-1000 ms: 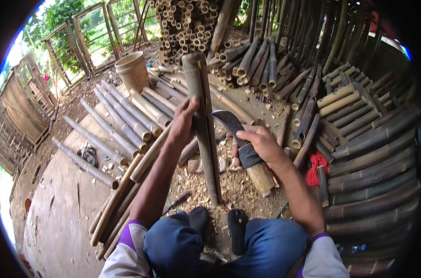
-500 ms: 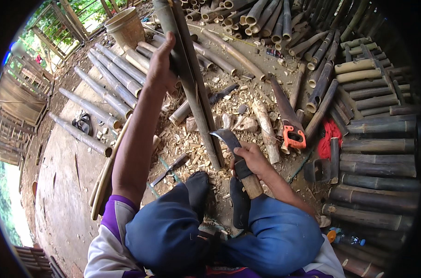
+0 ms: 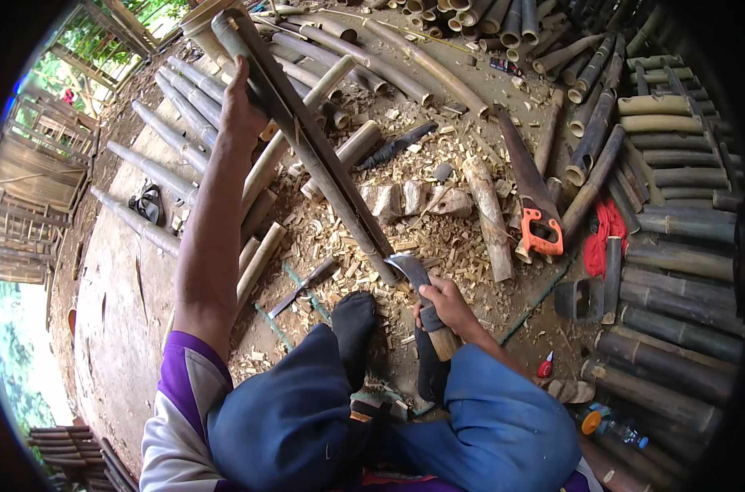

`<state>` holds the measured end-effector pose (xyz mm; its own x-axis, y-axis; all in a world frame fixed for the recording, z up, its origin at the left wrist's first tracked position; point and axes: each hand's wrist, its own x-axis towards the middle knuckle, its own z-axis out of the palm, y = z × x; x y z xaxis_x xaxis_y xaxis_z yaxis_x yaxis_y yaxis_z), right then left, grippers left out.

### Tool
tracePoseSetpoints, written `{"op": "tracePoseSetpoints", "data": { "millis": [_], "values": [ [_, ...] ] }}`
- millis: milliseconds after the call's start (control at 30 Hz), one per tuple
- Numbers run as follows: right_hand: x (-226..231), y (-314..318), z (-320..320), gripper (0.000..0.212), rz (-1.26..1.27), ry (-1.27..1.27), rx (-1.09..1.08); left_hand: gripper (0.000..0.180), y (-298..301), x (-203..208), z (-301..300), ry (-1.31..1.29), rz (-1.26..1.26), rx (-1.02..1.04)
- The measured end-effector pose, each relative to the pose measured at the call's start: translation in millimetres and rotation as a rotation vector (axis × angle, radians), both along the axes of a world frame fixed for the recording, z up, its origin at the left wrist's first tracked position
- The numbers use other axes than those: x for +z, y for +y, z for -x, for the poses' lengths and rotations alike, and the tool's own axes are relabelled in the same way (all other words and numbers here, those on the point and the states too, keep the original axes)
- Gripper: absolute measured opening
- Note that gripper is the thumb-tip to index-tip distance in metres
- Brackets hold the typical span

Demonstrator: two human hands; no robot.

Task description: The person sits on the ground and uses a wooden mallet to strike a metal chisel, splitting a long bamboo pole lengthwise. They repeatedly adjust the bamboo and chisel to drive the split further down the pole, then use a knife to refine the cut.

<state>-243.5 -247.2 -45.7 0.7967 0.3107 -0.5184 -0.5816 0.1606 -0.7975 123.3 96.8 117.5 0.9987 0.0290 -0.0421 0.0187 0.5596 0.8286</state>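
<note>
Hands work a long split bamboo pole (image 3: 307, 139) slanting across the chip-strewn ground (image 3: 110, 328); left hand (image 3: 239, 111) is clenched round its upper end, right hand (image 3: 448, 305) grasps a curved knife (image 3: 413, 275) whose blade meets the pole's lower end; an orange-handled saw (image 3: 530, 197) lies just beside, among loose bamboo.

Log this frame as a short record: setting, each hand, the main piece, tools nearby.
Setting: dirt ground strewn with bamboo shavings, stacked bamboo poles around
Left hand: arm stretched out, gripping the upper end of the split bamboo pole
Right hand: closed on the wooden handle of a curved knife
Main piece: the pole leans, its lower end on the ground by the blade
Nearby: orange-handled saw, red cloth, chopping log
</note>
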Motion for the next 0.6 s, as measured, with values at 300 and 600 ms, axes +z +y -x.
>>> {"op": "tracePoseSetpoints", "data": {
  "millis": [300,600],
  "values": [
    [-29.9,-34.4,29.5,0.025,-0.018,0.089,0.120,0.055,11.3,12.7,35.5,0.157,0.008,-0.010],
    [267.4,-13.2,-70.9,0.037,0.411,-1.025,0.002,0.070,-32.5,104.6,100.4,-0.245,0.001,-0.236]
  ]
}}
